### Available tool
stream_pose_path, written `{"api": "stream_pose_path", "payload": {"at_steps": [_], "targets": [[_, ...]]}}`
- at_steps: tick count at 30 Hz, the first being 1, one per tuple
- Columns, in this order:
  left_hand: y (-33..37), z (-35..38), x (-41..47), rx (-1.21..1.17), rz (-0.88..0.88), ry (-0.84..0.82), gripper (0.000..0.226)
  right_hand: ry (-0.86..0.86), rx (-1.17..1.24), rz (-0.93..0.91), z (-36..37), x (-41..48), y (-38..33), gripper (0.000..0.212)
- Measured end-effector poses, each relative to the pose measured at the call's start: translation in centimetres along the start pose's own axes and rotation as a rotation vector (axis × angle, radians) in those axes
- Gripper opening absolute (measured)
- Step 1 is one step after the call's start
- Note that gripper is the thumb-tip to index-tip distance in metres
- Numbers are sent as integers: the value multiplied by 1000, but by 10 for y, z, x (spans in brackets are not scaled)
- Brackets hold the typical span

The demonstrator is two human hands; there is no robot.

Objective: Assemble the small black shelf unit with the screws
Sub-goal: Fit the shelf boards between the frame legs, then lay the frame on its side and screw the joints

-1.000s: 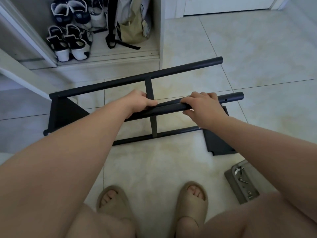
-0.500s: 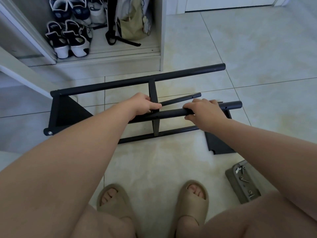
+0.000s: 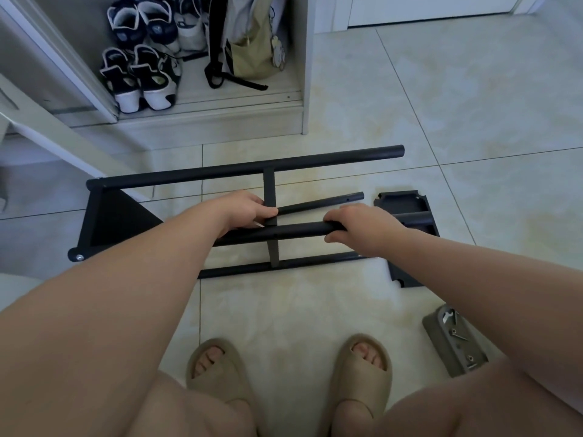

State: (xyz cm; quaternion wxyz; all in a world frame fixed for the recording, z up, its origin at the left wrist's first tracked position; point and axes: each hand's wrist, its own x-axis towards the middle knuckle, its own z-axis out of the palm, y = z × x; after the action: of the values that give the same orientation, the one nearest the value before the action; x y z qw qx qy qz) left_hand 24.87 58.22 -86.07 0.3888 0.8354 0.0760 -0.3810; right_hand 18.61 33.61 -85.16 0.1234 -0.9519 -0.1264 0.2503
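screws (image 3: 456, 332) too small, tube (image 3: 299, 231) end hidden

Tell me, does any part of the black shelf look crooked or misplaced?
Yes. The thin rod slants against the parallel tubes, its right end free, and the right end panel lies flat on the floor, seemingly unattached.

- black shelf frame (image 3: 246, 171) lies on the tiled floor (image 3: 315, 310), one triangular side panel (image 3: 116, 222) attached at left.
- second side panel (image 3: 403, 201) lies at the right end.
- screws (image 3: 458, 333) sit in a grey tray (image 3: 441, 342).
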Motion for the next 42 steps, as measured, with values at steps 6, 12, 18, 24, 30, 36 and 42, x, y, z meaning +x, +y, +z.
{"api": "stream_pose_path", "payload": {"at_steps": [6, 12, 18, 24, 30, 36, 42], "targets": [[-1, 6, -1, -13, 37, 41, 25, 6, 0, 31, 6, 3, 0, 18], [-2, 7, 1, -10, 47, 39, 27, 5, 14, 58, 6, 4, 0, 14], [1, 2, -1, 42, 47, 57, 19, 51, -32, 85, 6, 7, 0, 16], [0, 3, -11, 108, 59, 125, 26, 85, -56, 67, 8, 10, -7, 11], [0, 14, -23, 168, 98, 176, 23, 38, -102, 141, 7, 6, -8, 17], [0, 23, -39, 240, 62, 256, 46, 74, -184, 161, 6, -25, 11, 43], [28, 40, -68, 352, 194, 414, 46, 139, -192, 234, -4, -94, 59, 65]]}}
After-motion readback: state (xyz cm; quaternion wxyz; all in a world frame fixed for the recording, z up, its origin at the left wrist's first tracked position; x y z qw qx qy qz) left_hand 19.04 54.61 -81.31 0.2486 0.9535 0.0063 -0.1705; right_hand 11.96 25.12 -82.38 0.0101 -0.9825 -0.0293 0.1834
